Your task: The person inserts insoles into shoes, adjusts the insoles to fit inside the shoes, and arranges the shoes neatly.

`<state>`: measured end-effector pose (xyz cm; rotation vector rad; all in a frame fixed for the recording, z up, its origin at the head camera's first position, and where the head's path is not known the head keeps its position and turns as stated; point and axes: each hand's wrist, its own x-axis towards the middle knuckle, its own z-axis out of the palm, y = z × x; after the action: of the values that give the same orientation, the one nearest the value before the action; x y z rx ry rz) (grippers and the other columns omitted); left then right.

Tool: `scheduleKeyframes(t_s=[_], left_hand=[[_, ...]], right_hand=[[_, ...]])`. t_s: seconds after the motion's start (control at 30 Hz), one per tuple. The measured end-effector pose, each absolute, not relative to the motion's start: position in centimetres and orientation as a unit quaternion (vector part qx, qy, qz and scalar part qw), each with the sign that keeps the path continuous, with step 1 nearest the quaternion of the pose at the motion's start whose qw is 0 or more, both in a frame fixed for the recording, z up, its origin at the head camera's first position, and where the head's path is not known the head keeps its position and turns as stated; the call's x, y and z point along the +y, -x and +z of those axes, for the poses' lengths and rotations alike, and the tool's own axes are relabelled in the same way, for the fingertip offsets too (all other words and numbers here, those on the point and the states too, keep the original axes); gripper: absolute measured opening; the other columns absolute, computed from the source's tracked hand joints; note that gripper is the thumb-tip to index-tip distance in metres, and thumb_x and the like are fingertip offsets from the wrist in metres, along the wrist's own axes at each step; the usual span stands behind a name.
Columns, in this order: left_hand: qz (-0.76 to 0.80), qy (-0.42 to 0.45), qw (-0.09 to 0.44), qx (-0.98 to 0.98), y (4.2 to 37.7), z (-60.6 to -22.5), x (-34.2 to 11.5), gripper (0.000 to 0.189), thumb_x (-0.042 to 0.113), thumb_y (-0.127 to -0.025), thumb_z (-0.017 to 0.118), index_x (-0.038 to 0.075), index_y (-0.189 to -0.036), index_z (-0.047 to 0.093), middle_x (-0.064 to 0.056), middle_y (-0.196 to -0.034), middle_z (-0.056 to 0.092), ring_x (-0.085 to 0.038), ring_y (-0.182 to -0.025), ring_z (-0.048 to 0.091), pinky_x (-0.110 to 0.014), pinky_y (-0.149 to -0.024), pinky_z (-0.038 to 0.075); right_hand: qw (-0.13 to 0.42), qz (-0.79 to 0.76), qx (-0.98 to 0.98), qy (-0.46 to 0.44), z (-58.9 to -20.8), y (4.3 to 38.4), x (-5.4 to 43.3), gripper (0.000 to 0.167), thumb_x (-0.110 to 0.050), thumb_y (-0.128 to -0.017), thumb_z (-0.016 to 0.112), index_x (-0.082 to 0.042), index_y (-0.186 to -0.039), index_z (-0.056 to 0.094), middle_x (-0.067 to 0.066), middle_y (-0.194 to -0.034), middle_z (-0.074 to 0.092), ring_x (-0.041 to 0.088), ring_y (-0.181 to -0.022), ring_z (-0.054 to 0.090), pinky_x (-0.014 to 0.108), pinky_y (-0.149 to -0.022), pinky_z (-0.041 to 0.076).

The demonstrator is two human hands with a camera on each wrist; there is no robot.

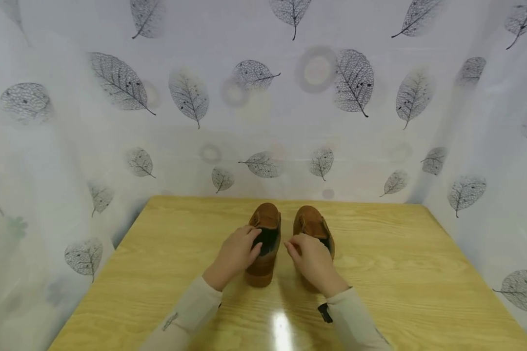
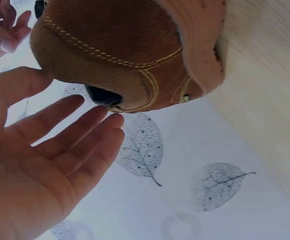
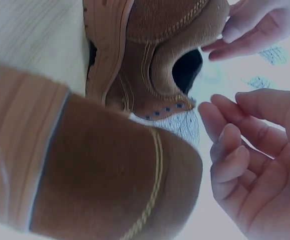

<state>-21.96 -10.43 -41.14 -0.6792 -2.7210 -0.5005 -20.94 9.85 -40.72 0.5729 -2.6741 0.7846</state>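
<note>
Two brown leather shoes stand side by side on the wooden table, toes pointing away. My left hand (image 1: 234,256) is at the left side of the left shoe (image 1: 262,265), fingers extended near its dark opening. In the left wrist view that shoe (image 2: 120,40) shows yellow stitching, and the thumb and fingertips come right up to its collar. Over the right shoe (image 1: 308,219) is my right hand (image 1: 314,261), partly hiding it. The right wrist view shows the right hand (image 3: 259,160) with loosely bent fingers and nothing between them, beside the shoe's heel (image 3: 110,165).
The light wooden table (image 1: 399,263) extends on both sides of the shoes. A whitish curtain (image 1: 254,126) printed with dark leaves hangs behind the table's far edge and along both sides.
</note>
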Motion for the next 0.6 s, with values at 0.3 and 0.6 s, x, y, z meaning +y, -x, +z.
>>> scheduleKeyframes(t_s=[0.3, 0.6], left_hand=[[-0.143, 0.276, 0.182, -0.933, 21.3, -40.8, -10.5, 0.033, 0.018, -0.090, 0.068, -0.001, -0.117, 0.065, -0.014, -0.107, 0.064, -0.030, -0.093, 0.063, -0.042, -0.081, 0.053], [-0.162, 0.278, 0.191, -0.927, 20.9, -40.7, -10.3, 0.031, 0.014, -0.089, 0.069, -0.001, -0.115, 0.065, -0.015, -0.108, 0.064, -0.031, -0.096, 0.062, -0.044, -0.083, 0.051]], right_hand=[[0.205, 0.264, -0.923, -0.190, -40.9, 20.4, 11.6, 0.017, -0.014, -0.090, 0.068, -0.012, -0.074, 0.063, -0.004, -0.070, 0.058, 0.009, -0.058, 0.051, 0.025, -0.052, 0.043], [0.229, 0.258, -0.921, -0.180, -41.2, 20.4, 12.9, 0.016, -0.013, -0.089, 0.069, -0.010, -0.074, 0.064, -0.003, -0.068, 0.055, 0.006, -0.055, 0.044, 0.023, -0.049, 0.039]])
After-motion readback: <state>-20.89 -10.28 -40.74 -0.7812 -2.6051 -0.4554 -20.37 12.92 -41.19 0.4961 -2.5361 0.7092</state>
